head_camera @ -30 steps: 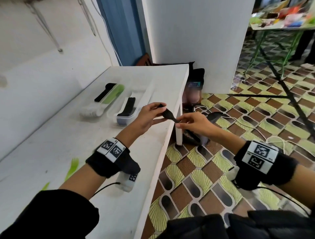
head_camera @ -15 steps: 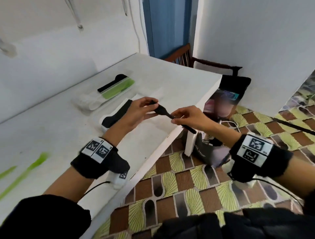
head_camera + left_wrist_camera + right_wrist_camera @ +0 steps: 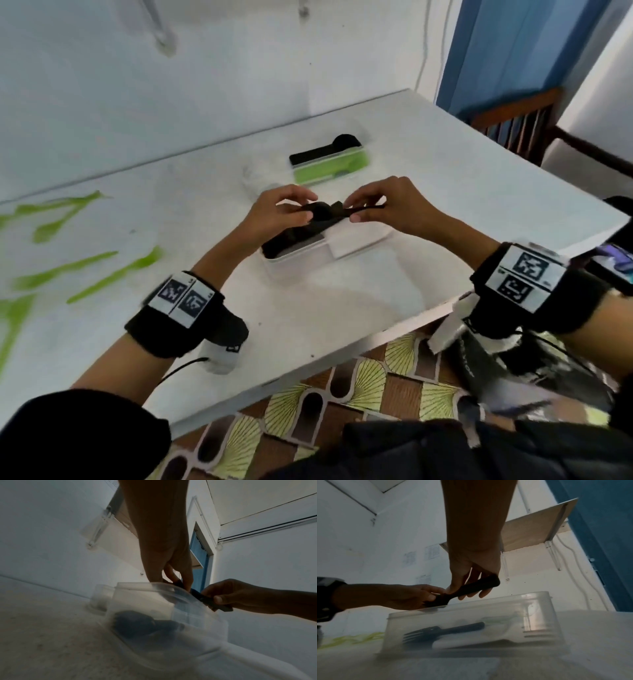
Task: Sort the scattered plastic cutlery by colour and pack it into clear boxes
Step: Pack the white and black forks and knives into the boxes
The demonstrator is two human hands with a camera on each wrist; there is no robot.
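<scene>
Both hands hold one black fork (image 3: 334,209) just above an open clear box (image 3: 274,265) that has black cutlery in it. My left hand (image 3: 310,207) pinches the fork's head end. My right hand (image 3: 352,209) pinches the handle. In the right wrist view the black fork (image 3: 471,588) runs from the right hand (image 3: 471,595) down to the left hand (image 3: 419,596), right over the clear box (image 3: 539,615). A black fork (image 3: 443,630) lies inside that box. In the left wrist view the left fingers (image 3: 187,580) and the right hand (image 3: 223,599) meet at the box's far rim.
The box's lid (image 3: 363,236) lies flat to its right. A second clear box (image 3: 329,164) with black and green cutlery stands further back. Several green pieces (image 3: 92,274) lie scattered on the left of the white table (image 3: 308,325). The table edge and patterned floor (image 3: 342,387) are near my body.
Both hands have carried the black fork from beyond the table's edge to just above the open box. The head view has swung left toward the table.
</scene>
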